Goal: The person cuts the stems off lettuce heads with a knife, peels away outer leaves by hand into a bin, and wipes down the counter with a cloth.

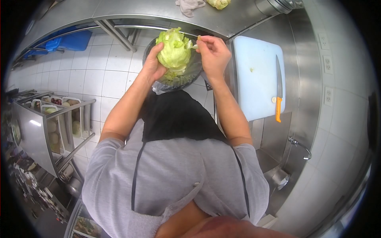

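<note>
My left hand (pixel 154 63) is wrapped round the left side of a pale green head of lettuce (pixel 174 49). The lettuce is held up over a bin lined with a dark plastic bag (pixel 193 73), where loose lettuce leaves (pixel 174 79) lie. Just to the right of the lettuce, my right hand (pixel 213 53) pinches a small torn piece of lettuce leaf (pixel 195 46) between thumb and fingers. Part of that piece is hidden by the fingers.
At right, a white cutting board (pixel 258 79) carries an orange-handled knife (pixel 279 91) and a small lettuce scrap (pixel 251 70). A steel table (pixel 139 10) with a cloth (pixel 190 6) and another lettuce (pixel 218 3) runs along the far side. An open drawer of food containers (pixel 55 119) is at left.
</note>
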